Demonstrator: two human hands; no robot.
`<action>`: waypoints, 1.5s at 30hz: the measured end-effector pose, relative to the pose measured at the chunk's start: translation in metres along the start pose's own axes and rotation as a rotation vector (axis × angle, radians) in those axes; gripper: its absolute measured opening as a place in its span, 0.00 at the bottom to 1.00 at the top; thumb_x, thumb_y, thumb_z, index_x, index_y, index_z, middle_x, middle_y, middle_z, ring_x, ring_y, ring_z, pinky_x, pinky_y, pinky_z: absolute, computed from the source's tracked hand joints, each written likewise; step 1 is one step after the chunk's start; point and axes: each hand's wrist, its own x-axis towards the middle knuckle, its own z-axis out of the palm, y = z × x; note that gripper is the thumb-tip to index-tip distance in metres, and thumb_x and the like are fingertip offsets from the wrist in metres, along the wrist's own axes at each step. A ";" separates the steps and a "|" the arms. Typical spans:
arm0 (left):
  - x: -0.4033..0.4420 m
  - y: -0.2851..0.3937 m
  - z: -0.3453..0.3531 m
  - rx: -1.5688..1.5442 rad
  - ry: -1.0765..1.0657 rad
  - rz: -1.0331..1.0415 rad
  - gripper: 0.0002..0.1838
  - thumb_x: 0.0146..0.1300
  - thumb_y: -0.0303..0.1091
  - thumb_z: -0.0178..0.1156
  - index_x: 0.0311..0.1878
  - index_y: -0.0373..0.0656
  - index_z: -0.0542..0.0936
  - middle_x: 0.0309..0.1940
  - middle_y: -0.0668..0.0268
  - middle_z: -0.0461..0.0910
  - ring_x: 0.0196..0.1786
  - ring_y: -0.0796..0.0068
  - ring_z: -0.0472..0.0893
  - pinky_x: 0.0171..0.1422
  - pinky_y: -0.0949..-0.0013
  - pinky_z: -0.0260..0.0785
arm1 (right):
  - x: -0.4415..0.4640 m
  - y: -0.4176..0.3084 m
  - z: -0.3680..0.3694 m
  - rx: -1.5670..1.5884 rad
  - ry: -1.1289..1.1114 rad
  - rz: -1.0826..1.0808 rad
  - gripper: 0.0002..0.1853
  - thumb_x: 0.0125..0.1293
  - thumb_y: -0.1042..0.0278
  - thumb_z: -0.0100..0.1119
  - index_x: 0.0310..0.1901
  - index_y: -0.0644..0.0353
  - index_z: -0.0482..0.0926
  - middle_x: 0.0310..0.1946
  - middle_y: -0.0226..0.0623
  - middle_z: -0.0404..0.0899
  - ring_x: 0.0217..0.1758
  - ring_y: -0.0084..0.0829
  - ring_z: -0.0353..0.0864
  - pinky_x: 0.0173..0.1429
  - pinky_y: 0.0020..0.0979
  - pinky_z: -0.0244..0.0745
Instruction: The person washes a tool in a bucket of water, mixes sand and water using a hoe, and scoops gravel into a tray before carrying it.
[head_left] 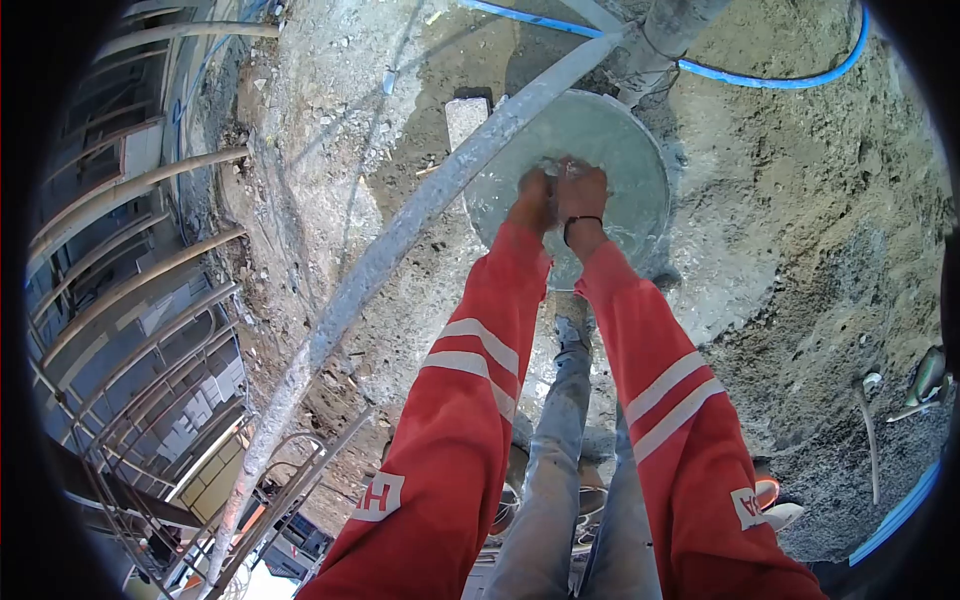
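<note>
Both arms, in red sleeves with pale stripes, reach forward over a round container [640, 185] of cloudy greenish water. My left hand [536, 198] is at the water, its fingers curled and partly hidden. Close beside it, my right hand [582, 195], with a dark band on the wrist, is bent with its fingers together at the water's surface. Splashing and blur around the fingertips hide what either hand holds, if anything.
A grey-white pole [400, 225] slants across in front, just left of the container. A pale block [466, 122] lies beside it. Blue hose [780, 78] curves at the top right. Metal bars [140, 190] stand at left; a long-handled tool [869, 430] lies at right.
</note>
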 end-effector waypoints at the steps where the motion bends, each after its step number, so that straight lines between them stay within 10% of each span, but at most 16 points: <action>1: -0.013 0.002 0.011 -0.289 -0.294 -0.019 0.28 0.62 0.46 0.61 0.61 0.43 0.69 0.49 0.53 0.75 0.45 0.62 0.78 0.42 0.57 0.75 | 0.015 0.006 0.010 -0.006 0.010 0.006 0.20 0.66 0.49 0.54 0.45 0.60 0.78 0.49 0.55 0.77 0.51 0.48 0.77 0.51 0.43 0.73; 4: -0.117 0.002 0.087 0.026 0.018 -0.025 0.32 0.63 0.50 0.59 0.65 0.43 0.64 0.51 0.52 0.73 0.46 0.60 0.79 0.46 0.56 0.75 | 0.039 0.022 0.024 0.852 -0.112 0.282 0.20 0.64 0.49 0.57 0.40 0.62 0.77 0.37 0.49 0.81 0.37 0.47 0.81 0.41 0.40 0.75; 8: -0.150 -0.024 0.115 0.318 0.113 0.221 0.37 0.62 0.55 0.60 0.66 0.42 0.62 0.49 0.53 0.74 0.46 0.60 0.79 0.48 0.60 0.74 | 0.035 0.005 -0.004 0.380 -0.254 -0.113 0.14 0.63 0.57 0.57 0.38 0.61 0.77 0.31 0.42 0.80 0.33 0.40 0.81 0.38 0.38 0.75; 11: -0.129 0.001 0.110 0.376 0.456 0.480 0.39 0.61 0.54 0.62 0.66 0.37 0.61 0.50 0.51 0.74 0.50 0.61 0.77 0.53 0.60 0.70 | -0.006 -0.009 -0.062 -0.091 0.083 -0.771 0.09 0.62 0.64 0.58 0.37 0.60 0.76 0.27 0.37 0.80 0.29 0.35 0.81 0.37 0.36 0.75; 16: -0.129 0.054 0.038 1.181 0.879 1.162 0.29 0.59 0.45 0.63 0.60 0.37 0.72 0.54 0.48 0.73 0.52 0.53 0.75 0.58 0.56 0.64 | -0.007 0.057 -0.131 0.007 0.381 -0.491 0.16 0.67 0.54 0.56 0.49 0.55 0.77 0.43 0.41 0.81 0.45 0.36 0.81 0.51 0.36 0.74; 18: -0.126 0.058 0.002 1.280 0.900 1.093 0.31 0.61 0.48 0.61 0.62 0.37 0.70 0.55 0.49 0.74 0.56 0.53 0.74 0.62 0.56 0.63 | 0.024 0.100 -0.114 0.561 0.093 0.325 0.31 0.67 0.37 0.47 0.63 0.50 0.70 0.58 0.40 0.75 0.55 0.34 0.76 0.58 0.38 0.69; 19: -0.122 0.059 -0.014 1.282 0.891 1.103 0.31 0.61 0.48 0.61 0.62 0.37 0.70 0.55 0.49 0.74 0.56 0.53 0.74 0.62 0.56 0.63 | 0.036 0.121 -0.101 0.569 0.100 0.322 0.31 0.67 0.37 0.47 0.63 0.50 0.70 0.58 0.40 0.75 0.55 0.34 0.76 0.58 0.38 0.69; 21: -0.122 0.062 -0.032 0.956 0.678 0.490 0.33 0.63 0.50 0.59 0.65 0.39 0.67 0.57 0.47 0.74 0.56 0.54 0.75 0.60 0.57 0.66 | 0.047 0.141 -0.083 1.135 -0.469 0.284 0.43 0.63 0.24 0.38 0.72 0.47 0.61 0.67 0.37 0.66 0.63 0.34 0.69 0.62 0.37 0.64; 25: -0.152 0.042 -0.036 0.667 0.478 0.382 0.36 0.66 0.56 0.53 0.69 0.41 0.65 0.62 0.46 0.70 0.63 0.51 0.72 0.65 0.57 0.63 | 0.032 0.150 -0.092 0.738 -0.051 0.439 0.37 0.63 0.32 0.51 0.60 0.57 0.71 0.52 0.39 0.78 0.51 0.32 0.77 0.51 0.34 0.70; 27: -0.187 0.024 -0.020 1.245 0.681 0.663 0.26 0.63 0.41 0.61 0.61 0.38 0.70 0.51 0.51 0.77 0.55 0.58 0.77 0.54 0.59 0.72 | 0.013 0.150 -0.107 0.582 0.082 0.273 0.22 0.64 0.44 0.58 0.41 0.59 0.76 0.29 0.32 0.77 0.32 0.27 0.77 0.37 0.30 0.70; 30: -0.303 0.027 0.075 1.110 0.294 0.831 0.08 0.59 0.25 0.61 0.42 0.37 0.80 0.31 0.59 0.82 0.34 0.72 0.83 0.39 0.69 0.75 | -0.048 0.107 -0.137 1.104 -0.167 0.320 0.13 0.62 0.59 0.63 0.29 0.59 0.73 0.18 0.26 0.67 0.19 0.23 0.65 0.25 0.27 0.62; 34: -0.438 0.084 0.154 1.438 0.236 1.511 0.13 0.51 0.26 0.67 0.41 0.40 0.80 0.32 0.61 0.82 0.36 0.61 0.82 0.43 0.61 0.75 | -0.122 0.033 -0.138 1.188 -0.468 0.339 0.18 0.65 0.59 0.60 0.20 0.54 0.69 0.12 0.24 0.61 0.14 0.22 0.62 0.23 0.27 0.59; 38: -0.464 0.136 0.159 2.198 0.566 1.179 0.26 0.63 0.45 0.61 0.58 0.37 0.73 0.37 0.54 0.82 0.40 0.52 0.82 0.44 0.54 0.74 | -0.151 -0.011 -0.121 1.100 -0.397 0.367 0.19 0.64 0.57 0.62 0.20 0.52 0.67 0.12 0.22 0.59 0.13 0.20 0.60 0.22 0.27 0.57; 40: -0.439 0.137 0.134 2.191 0.609 0.395 0.27 0.68 0.54 0.52 0.56 0.38 0.74 0.33 0.52 0.83 0.39 0.50 0.84 0.42 0.53 0.75 | -0.158 -0.025 -0.113 0.864 -0.244 0.357 0.19 0.59 0.58 0.65 0.19 0.53 0.66 0.12 0.23 0.60 0.12 0.20 0.60 0.19 0.28 0.56; 45: -0.419 0.123 0.104 2.262 0.680 0.604 0.21 0.71 0.51 0.48 0.45 0.39 0.75 0.28 0.54 0.83 0.34 0.54 0.85 0.35 0.56 0.78 | -0.158 -0.024 -0.088 0.624 -0.091 0.235 0.20 0.52 0.55 0.67 0.23 0.66 0.74 0.14 0.31 0.69 0.16 0.29 0.68 0.24 0.35 0.63</action>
